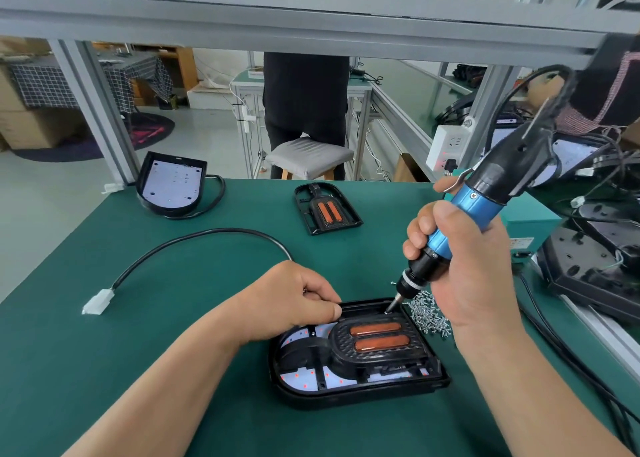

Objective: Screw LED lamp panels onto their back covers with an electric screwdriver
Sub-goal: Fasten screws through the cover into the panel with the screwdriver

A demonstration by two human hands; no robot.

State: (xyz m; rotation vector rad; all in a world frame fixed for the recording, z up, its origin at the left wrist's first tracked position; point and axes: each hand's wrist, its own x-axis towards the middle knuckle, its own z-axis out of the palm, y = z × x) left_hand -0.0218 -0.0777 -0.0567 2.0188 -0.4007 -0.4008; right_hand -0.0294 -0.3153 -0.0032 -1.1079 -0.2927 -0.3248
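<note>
A black lamp assembly (360, 380) with two orange lenses and a white LED panel under its frame lies on the green mat in front of me. My left hand (291, 300) rests on its far left edge, fingers curled, thumb and fingers pressed against the rim. My right hand (464, 266) grips a blue and black electric screwdriver (460, 221). The bit tip touches the assembly's far edge. A heap of small silver screws (427, 313) lies just right of the bit.
A second lamp with a white panel (171, 183) and black cable sits far left. A black frame with orange lenses (327, 209) lies at the far middle. A loose cable with a white connector (98, 300) curves at left. More lamps and wires pile at right. A person stands beyond the bench.
</note>
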